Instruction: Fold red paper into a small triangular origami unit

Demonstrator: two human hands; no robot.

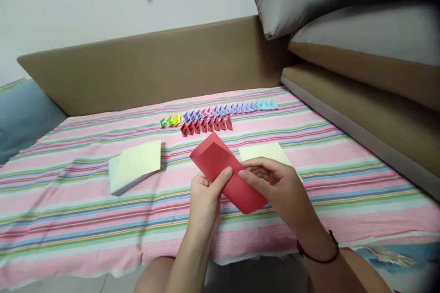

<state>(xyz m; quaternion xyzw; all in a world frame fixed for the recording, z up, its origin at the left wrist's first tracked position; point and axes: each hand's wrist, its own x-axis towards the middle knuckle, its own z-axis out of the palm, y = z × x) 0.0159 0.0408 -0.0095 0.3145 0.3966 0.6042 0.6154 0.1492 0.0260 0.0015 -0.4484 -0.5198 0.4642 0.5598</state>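
In the head view, the red paper is at the centre of the frame, slanting from upper left to lower right, bent over on itself with a rounded end at left. The left hand has its grip closed on the paper's lower left side, thumb flat on top. The right hand (a black band circles its wrist) lays its thumb on the upper right edge, fingers curled near it; whether that grip pinches the paper, I cannot tell.

Beyond the hands, a line of dark red folded pieces lies in the middle of the frame. Behind it runs a longer row in lilac, pink and light blue, with three green and yellow pieces off its left end.

A stack of paper, pale yellow on top, sits left of centre; a pale yellow sheet is partly hidden behind the right hand. All lie on a striped cloth. Cushions fill the upper right.
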